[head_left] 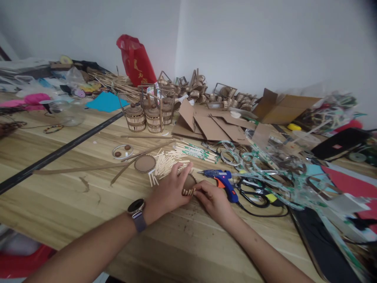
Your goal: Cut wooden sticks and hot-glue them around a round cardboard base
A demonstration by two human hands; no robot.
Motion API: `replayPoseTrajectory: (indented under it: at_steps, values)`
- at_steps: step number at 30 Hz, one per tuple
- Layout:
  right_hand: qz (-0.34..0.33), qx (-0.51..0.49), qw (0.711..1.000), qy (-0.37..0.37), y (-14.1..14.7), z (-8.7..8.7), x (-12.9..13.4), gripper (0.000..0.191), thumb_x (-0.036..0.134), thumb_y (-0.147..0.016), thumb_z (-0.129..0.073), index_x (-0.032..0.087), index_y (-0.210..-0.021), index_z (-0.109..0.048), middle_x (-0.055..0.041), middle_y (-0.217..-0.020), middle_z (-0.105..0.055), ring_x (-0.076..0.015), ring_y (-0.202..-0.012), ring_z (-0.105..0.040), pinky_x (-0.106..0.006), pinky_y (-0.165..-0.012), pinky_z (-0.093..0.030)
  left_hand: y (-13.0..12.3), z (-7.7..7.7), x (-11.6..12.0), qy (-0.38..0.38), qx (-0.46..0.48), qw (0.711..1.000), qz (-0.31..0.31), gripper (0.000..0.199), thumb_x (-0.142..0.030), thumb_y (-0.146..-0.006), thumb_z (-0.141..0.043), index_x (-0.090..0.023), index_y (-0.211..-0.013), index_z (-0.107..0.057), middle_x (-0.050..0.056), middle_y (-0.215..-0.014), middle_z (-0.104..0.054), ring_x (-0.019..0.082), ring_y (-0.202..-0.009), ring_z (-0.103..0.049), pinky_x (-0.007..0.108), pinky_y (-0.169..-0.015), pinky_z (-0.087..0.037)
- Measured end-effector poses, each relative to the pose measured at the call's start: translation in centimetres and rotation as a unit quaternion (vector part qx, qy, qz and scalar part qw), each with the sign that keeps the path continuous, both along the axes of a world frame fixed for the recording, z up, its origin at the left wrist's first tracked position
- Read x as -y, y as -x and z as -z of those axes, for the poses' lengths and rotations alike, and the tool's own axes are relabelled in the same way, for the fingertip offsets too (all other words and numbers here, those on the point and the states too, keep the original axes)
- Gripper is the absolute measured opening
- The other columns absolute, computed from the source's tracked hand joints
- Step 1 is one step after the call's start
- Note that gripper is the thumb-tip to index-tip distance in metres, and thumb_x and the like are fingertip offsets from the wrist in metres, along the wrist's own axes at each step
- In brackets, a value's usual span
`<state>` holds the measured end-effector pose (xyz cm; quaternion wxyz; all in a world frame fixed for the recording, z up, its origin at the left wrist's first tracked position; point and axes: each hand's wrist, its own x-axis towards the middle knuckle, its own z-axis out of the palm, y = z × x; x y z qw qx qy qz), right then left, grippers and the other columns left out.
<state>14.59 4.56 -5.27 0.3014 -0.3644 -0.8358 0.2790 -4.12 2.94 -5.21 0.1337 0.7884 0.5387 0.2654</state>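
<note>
A small round cardboard piece (189,181) with short wooden sticks along its near edge is on the table between my hands. My left hand (173,188), with a watch on the wrist, grips it from the left, fingers curved over its rim. My right hand (212,199) pinches at its right front edge, by the last stick; whether a stick is between the fingertips is too small to tell. A pile of short sticks (165,163) lies just beyond my left hand, beside another round cardboard disc (145,163). The blue glue gun (224,182) rests right of my hands.
Finished small baskets (136,120) stand behind, near cardboard sheets (218,125) and a red bag (137,63). Right of the glue gun lie its black cable (265,214), tangled green-white strips (282,181) and a dark flat object (321,243). A long black strip (64,149) crosses the left side.
</note>
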Motion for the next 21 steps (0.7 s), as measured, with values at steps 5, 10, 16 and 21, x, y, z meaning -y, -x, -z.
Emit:
replayPoseTrajectory:
  at_steps: [5,10,16,21]
  values:
    - [0.025,0.05,0.998,-0.026,-0.6,-1.4,0.2,0.024,0.022,-0.091,-0.049,0.016,-0.107,-0.065,-0.0087,-0.087,-0.068,-0.0209,-0.08,-0.064,-0.031,-0.072,-0.049,0.6,-0.4,-0.4,0.015,0.007,1.0,0.026,0.099,-0.021,-0.069,-0.071,-0.033,-0.148,-0.013,0.012,-0.147,-0.024,0.032,-0.121,-0.05,0.045,-0.095,-0.049]
    - [0.138,0.108,0.982,-0.066,-3.5,-3.0,-0.4,0.025,0.033,-0.093,-0.044,0.018,-0.088,-0.064,-0.0082,-0.085,-0.067,-0.0222,-0.079,-0.062,-0.032,-0.071,-0.047,1.0,-1.2,-0.5,0.061,0.014,0.997,0.037,0.108,-0.02,-0.062,-0.079,-0.033,-0.148,-0.015,0.012,-0.153,-0.016,0.035,-0.126,-0.047,0.047,-0.099,-0.046]
    - [0.284,0.267,0.919,-0.053,-6.7,-2.8,-0.5,0.032,0.044,-0.091,-0.047,0.016,-0.092,-0.062,-0.0143,-0.094,-0.067,-0.0288,-0.086,-0.064,-0.037,-0.074,-0.047,0.4,-1.1,0.0,0.038,0.015,0.999,0.003,0.11,-0.022,-0.062,-0.08,-0.036,-0.148,-0.013,0.011,-0.154,-0.013,0.036,-0.133,-0.04,0.049,-0.104,-0.041]
    - [0.313,0.314,0.896,0.026,-6.5,-1.8,-0.8,0.037,0.045,-0.09,-0.051,0.014,-0.105,-0.063,-0.0158,-0.102,-0.071,-0.0298,-0.091,-0.067,-0.034,-0.071,-0.048,-0.3,-0.9,0.5,0.02,-0.005,1.0,-0.012,0.103,-0.021,-0.066,-0.075,-0.034,-0.148,-0.013,0.011,-0.155,-0.01,0.036,-0.131,-0.042,0.047,-0.099,-0.047]
